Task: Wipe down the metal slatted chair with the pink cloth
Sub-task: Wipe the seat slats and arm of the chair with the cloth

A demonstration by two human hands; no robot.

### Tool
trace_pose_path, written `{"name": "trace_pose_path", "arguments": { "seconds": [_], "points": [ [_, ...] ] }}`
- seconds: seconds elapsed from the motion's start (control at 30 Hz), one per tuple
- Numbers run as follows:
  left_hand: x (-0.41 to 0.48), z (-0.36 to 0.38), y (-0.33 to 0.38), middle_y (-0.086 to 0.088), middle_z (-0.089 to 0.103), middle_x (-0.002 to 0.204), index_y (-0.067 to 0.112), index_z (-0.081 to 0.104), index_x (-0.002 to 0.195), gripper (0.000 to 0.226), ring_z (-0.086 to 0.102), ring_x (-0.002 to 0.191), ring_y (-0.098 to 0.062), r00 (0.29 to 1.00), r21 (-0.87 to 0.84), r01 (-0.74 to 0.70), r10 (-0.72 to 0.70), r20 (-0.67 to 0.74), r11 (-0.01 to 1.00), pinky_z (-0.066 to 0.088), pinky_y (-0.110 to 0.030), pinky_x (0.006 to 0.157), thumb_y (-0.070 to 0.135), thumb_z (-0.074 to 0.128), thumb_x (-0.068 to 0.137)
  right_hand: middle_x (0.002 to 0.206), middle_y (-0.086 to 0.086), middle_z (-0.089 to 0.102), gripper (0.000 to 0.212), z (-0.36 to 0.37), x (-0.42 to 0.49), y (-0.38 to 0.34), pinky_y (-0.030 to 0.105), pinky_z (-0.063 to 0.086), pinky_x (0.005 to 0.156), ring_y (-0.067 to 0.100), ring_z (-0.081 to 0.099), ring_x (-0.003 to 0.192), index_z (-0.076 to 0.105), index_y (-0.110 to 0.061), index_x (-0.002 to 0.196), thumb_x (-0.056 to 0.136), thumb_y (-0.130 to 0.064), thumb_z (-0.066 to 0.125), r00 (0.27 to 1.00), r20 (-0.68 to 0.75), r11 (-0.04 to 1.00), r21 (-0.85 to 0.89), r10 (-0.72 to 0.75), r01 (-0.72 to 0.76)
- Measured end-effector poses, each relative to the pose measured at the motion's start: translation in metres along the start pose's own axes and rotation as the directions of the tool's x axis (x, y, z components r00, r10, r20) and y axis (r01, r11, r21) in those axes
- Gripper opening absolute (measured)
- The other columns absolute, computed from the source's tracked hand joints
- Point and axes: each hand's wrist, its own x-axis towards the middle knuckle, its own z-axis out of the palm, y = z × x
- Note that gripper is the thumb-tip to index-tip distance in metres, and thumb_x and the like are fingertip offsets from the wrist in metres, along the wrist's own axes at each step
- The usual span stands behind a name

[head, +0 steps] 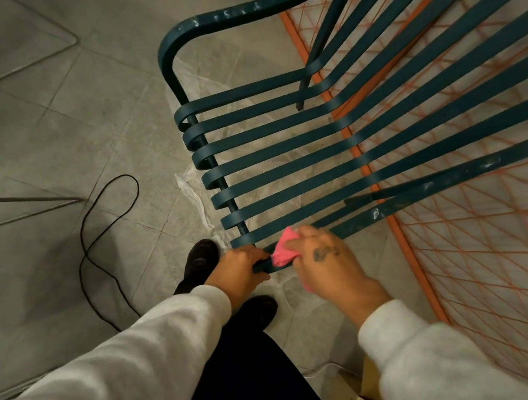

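The chair (332, 146) is the landmark: dark teal metal, its flat slats running from the curled front edge up into the backrest, with an armrest (235, 14) arching over the far side and a nearer armrest (435, 185) with chipped paint on the near side. At the chair's near front corner, the left hand (237, 268) is closed around the front end of the nearest bar, fingers curled over it. Just beside it, further along the same bar, the right hand (326, 265) grips the cloth (283, 250), a bunched pink wad pinched between thumb and fingers and pressed on the bar. The cloth lies between the two hands, touching the right one and almost meeting the left fingertips; a little pink also shows below the right palm. Both arms wear pale grey sleeves (127, 366). Below the chair's front edge stand two dark shoes (202, 259), and crumpled clear plastic (195, 188) lies on the grey tiled floor (34, 127) under the seat. Left of the chair a black cable (96, 238) loops over the tiles. Behind the chair's backrest lies an orange wire grid (478, 241). A cardboard box (361, 399) sits near the right sleeve.
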Motion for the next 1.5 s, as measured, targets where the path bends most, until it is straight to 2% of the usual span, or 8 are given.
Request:
{"name": "trace_pose_path", "arguments": {
  "seconds": [0.1, 0.23, 0.5, 0.73, 1.0, 1.23, 1.4, 1.5],
  "points": [
    [-0.001, 0.000, -0.003, -0.001, 0.066, 0.087, 0.018, 0.068, 0.088, 0.011, 0.062, 0.079, -0.020, 1.000, -0.010, -0.012, 0.012, -0.009, 1.000, 0.052, -0.036, 0.078, 0.018, 0.073, 0.078, 0.137, 0.004, 0.053, 0.043, 0.027, -0.015, -0.011, 0.040, 0.053, 0.089, 0.031, 0.054, 0.111, 0.065, -0.022, 0.124, 0.084, -0.008, 0.069, 0.988, -0.018, 0.987, -0.045, -0.154, 0.153],
    [0.000, -0.003, 0.002, 0.000, 0.067, 0.104, 0.022, 0.068, 0.108, 0.026, 0.063, 0.094, -0.018, 1.000, 0.026, 0.002, -0.003, 0.021, 1.000, 0.051, -0.031, 0.089, 0.023, 0.071, 0.082, 0.123, 0.008, 0.064, 0.061, 0.041, -0.034, 0.018, 0.038, 0.059, 0.064, 0.031, 0.063, 0.088, 0.071, -0.019, 0.111, 0.056, -0.005, 0.090, 0.963, -0.143, 0.972, -0.090, -0.228, 0.217],
    [0.005, -0.008, 0.022, -0.003, 0.069, 0.110, 0.020, 0.065, 0.116, 0.033, 0.065, 0.101, -0.020, 0.996, 0.014, -0.070, 0.069, 0.056, 0.997, 0.051, -0.033, 0.093, 0.025, 0.069, 0.084, 0.119, 0.000, 0.066, 0.046, 0.069, -0.048, 0.014, 0.025, 0.049, 0.083, 0.023, 0.062, 0.088, 0.071, -0.022, 0.116, 0.073, -0.010, 0.079, 0.952, -0.244, 0.977, 0.057, -0.186, 0.205],
    [0.018, -0.008, 0.040, -0.001, 0.065, 0.121, 0.021, 0.060, 0.127, 0.046, 0.061, 0.108, -0.018, 0.995, 0.047, -0.061, 0.057, 0.079, 0.997, 0.044, -0.024, 0.095, 0.023, 0.072, 0.082, 0.126, -0.008, 0.056, 0.041, 0.038, -0.062, 0.055, 0.035, 0.061, 0.076, 0.017, 0.065, 0.096, 0.061, -0.035, 0.128, 0.092, -0.014, 0.063, 0.885, -0.354, 0.776, 0.631, 0.301, -0.012],
    [0.022, -0.005, 0.047, 0.000, 0.066, 0.120, 0.023, 0.060, 0.127, 0.049, 0.063, 0.105, -0.015, 0.995, 0.034, -0.023, 0.020, 0.097, 0.999, 0.045, -0.020, 0.093, 0.024, 0.074, 0.080, 0.128, 0.005, 0.050, 0.045, 0.044, -0.038, 0.052, 0.024, 0.051, 0.094, 0.011, 0.053, 0.106, 0.055, -0.018, 0.139, 0.095, -0.019, 0.062, 0.821, -0.353, 0.800, 0.569, 0.448, -0.192],
    [0.022, -0.005, 0.047, 0.002, 0.069, 0.113, 0.022, 0.065, 0.120, 0.041, 0.064, 0.102, -0.014, 0.994, 0.006, -0.075, 0.075, 0.082, 0.997, 0.048, -0.023, 0.093, 0.021, 0.075, 0.080, 0.125, 0.006, 0.057, 0.040, 0.061, -0.051, 0.043, 0.028, 0.054, 0.092, 0.019, 0.059, 0.102, 0.061, -0.022, 0.132, 0.093, -0.013, 0.063, 0.930, -0.339, 0.900, 0.435, 0.145, 0.018],
    [0.022, -0.006, 0.047, 0.002, 0.065, 0.122, 0.024, 0.060, 0.127, 0.048, 0.061, 0.109, -0.015, 0.995, 0.026, -0.020, 0.018, 0.095, 0.999, 0.040, -0.019, 0.094, 0.024, 0.074, 0.081, 0.126, 0.007, 0.054, 0.039, 0.032, -0.030, 0.094, 0.035, 0.057, 0.092, 0.018, 0.057, 0.106, 0.060, -0.020, 0.133, 0.095, -0.011, 0.061, 0.825, -0.401, 0.862, 0.470, 0.399, -0.188],
    [0.020, -0.006, 0.045, 0.006, 0.062, 0.121, 0.024, 0.058, 0.128, 0.050, 0.059, 0.109, -0.012, 0.994, 0.023, -0.020, 0.018, 0.105, 1.000, 0.039, -0.020, 0.095, 0.020, 0.073, 0.081, 0.126, 0.005, 0.050, 0.040, 0.041, -0.024, 0.070, 0.033, 0.055, 0.092, 0.015, 0.054, 0.105, 0.059, -0.023, 0.134, 0.095, -0.013, 0.057, 0.814, -0.425, 0.856, 0.492, 0.395, -0.159]
  ]
}}
